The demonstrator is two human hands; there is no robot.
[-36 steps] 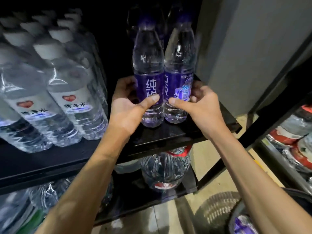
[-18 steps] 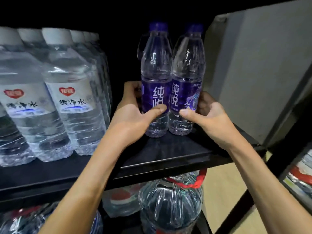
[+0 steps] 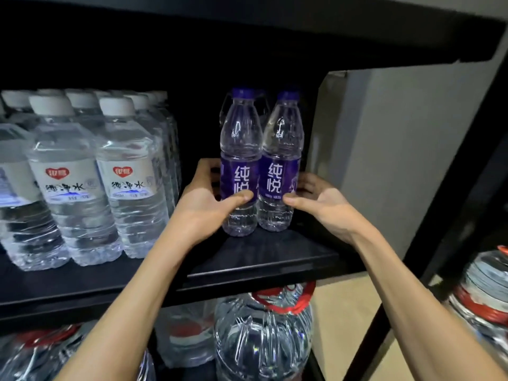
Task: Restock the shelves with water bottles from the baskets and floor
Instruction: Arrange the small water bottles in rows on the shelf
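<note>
Dark shelf (image 3: 261, 257), right end.
Gripped: left bottle (image 3: 240, 149) by left hand (image 3: 204, 209), right bottle (image 3: 282, 149) by right hand (image 3: 325, 209).

A black shelving unit fills the view. Its middle shelf board (image 3: 261, 259) is glossy and catches a faint sheen along the front edge, while the overhead board (image 3: 275, 37) is matt and dark. The recess (image 3: 192, 78) between them sinks into near blackness at the back. To the right, past the open end of the unit, stands a plain grey wall (image 3: 398, 147), dimly and evenly lit. A black upright post (image 3: 467, 188) crosses in front of it at a slant, and a black brace (image 3: 365, 339) runs below. Pale beige floor (image 3: 341, 320) shows beneath the shelf.
</note>
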